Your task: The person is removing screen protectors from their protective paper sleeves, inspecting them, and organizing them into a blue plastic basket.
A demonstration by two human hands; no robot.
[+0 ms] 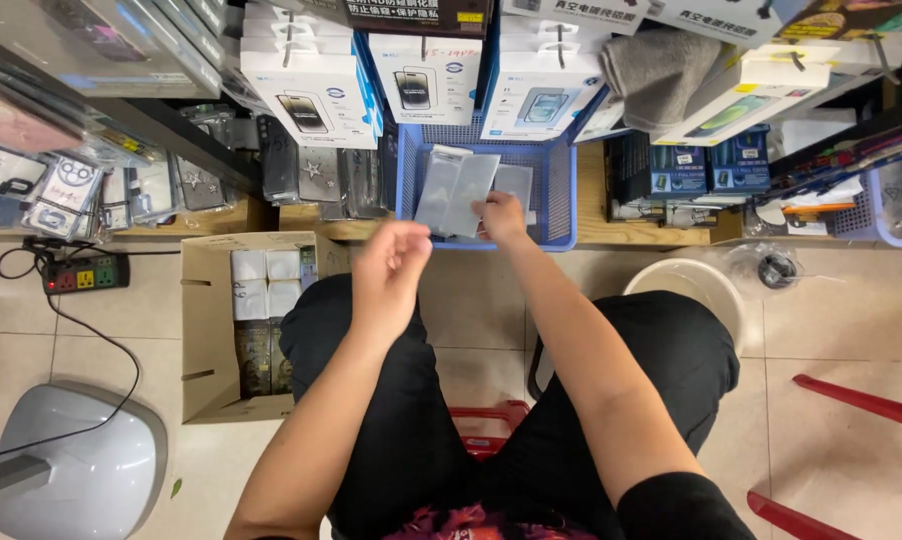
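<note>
Seated person sorting flat grey packets at a blue basket

The right hand (501,217) grips grey packets (454,190) inside the blue basket (561,190); the left hand (391,265) hovers half-curled, empty, just beside.

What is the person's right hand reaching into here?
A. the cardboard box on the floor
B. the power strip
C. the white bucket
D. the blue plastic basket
D: the right hand rests inside the blue plastic basket, touching the flat grey packets that lie in it, while the left hand hovers in front of the basket, apart from the cardboard box.
</note>
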